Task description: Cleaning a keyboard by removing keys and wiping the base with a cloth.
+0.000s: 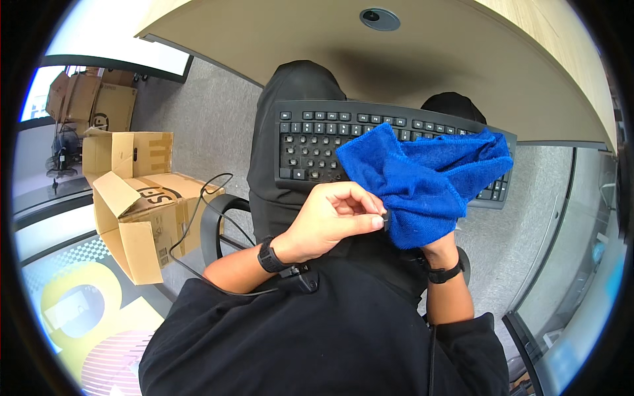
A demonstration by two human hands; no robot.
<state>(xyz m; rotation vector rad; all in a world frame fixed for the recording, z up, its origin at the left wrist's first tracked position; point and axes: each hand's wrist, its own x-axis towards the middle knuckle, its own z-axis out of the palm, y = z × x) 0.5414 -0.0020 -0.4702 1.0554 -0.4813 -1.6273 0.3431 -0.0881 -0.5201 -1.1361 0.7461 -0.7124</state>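
Observation:
Between its thumb and fingers my left hand [342, 212] pinches a small black keycap [387, 221]. The keycap is against the edge of a blue microfibre cloth [421, 183]. That cloth drapes over my right hand [442, 244], so its fingers are hidden and only the wrist side shows. Both hands meet just in front of a black keyboard [317, 108] resting across my lap. On the keyboard's left, several keycaps are off and the bare switch posts [312, 152] show. Much of its middle and right is covered by the cloth.
A wooden desk [277, 39] with a round cable grommet [380, 19] overhangs my knees. Left of me stand open cardboard boxes [163, 213] beside a chair armrest [218, 218]. A thin black cable [185, 235] loops near my left forearm. Glass panels [569, 257] rise at the right.

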